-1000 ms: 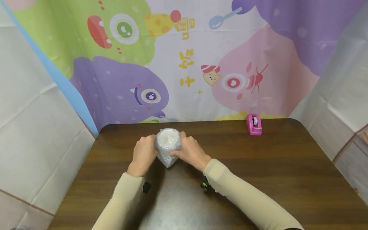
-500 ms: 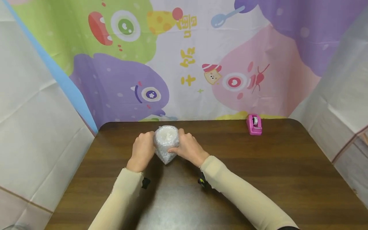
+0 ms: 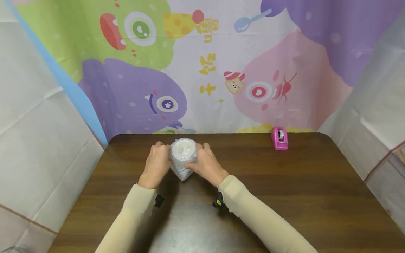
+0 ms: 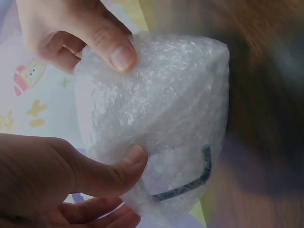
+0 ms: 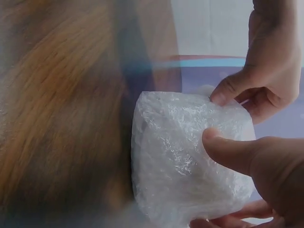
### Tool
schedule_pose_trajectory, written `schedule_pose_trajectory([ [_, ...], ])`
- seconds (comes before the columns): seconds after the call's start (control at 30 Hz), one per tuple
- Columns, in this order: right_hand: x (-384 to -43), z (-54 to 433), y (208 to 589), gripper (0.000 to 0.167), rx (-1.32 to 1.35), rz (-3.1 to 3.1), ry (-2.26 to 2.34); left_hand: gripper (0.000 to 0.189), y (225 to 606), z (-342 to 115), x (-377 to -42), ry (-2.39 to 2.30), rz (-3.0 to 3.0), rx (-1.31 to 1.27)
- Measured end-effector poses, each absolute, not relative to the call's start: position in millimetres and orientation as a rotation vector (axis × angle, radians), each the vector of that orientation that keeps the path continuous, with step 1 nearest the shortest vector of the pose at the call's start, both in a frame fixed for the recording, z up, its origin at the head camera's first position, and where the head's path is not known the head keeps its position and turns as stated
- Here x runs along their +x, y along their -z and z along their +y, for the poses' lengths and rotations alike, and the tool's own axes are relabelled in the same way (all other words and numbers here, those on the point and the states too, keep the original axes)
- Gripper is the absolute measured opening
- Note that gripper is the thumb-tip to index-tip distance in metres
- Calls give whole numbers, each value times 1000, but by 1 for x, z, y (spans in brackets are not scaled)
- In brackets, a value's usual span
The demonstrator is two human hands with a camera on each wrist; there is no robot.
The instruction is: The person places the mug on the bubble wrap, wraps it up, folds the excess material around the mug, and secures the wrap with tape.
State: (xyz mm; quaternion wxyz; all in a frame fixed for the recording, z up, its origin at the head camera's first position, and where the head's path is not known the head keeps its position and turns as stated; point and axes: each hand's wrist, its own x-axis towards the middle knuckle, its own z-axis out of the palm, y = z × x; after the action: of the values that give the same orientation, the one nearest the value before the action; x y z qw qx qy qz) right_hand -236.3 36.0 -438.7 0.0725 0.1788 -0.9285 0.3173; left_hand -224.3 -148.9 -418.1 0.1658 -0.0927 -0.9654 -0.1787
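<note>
A bundle in clear bubble wrap (image 3: 182, 165) stands toward the back of the table, left of the middle. Its top is a round pale face, and the wrap tapers to a point at the front. My left hand (image 3: 157, 161) grips its left side, and my right hand (image 3: 209, 164) holds the right side with the thumb across the front. In the left wrist view both thumbs press on the wrap, and a dark bent strip (image 4: 183, 189) shows low on the bundle. The right wrist view shows folded layers of bubble wrap (image 5: 175, 166) under the right thumb. What lies inside is hidden.
A pink tape dispenser (image 3: 280, 139) sits at the back right of the dark wooden table (image 3: 284, 182). Behind the table hangs a curtain (image 3: 202, 105) printed with cartoon monsters. Pale panels (image 3: 41, 133) stand along both sides.
Over the first half second the bundle and both hands shift slightly back and left, then stay almost still. The right wrist has moved a little to the left. Both hands keep their grip.
</note>
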Motion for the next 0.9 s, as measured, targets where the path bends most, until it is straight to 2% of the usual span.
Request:
schedule_pose_trajectory([
  [0.23, -237, 34, 438, 77, 497, -2838, -997, 19, 420, -149, -224, 478, -2748, -238],
  [0.47, -239, 32, 440, 75, 481, -2835, -937, 7, 420, -136, -223, 308, -2737, -183],
  [0.9, -244, 32, 440, 73, 483, -2853, -900, 7, 424, -136, -227, 291, -2695, -189],
])
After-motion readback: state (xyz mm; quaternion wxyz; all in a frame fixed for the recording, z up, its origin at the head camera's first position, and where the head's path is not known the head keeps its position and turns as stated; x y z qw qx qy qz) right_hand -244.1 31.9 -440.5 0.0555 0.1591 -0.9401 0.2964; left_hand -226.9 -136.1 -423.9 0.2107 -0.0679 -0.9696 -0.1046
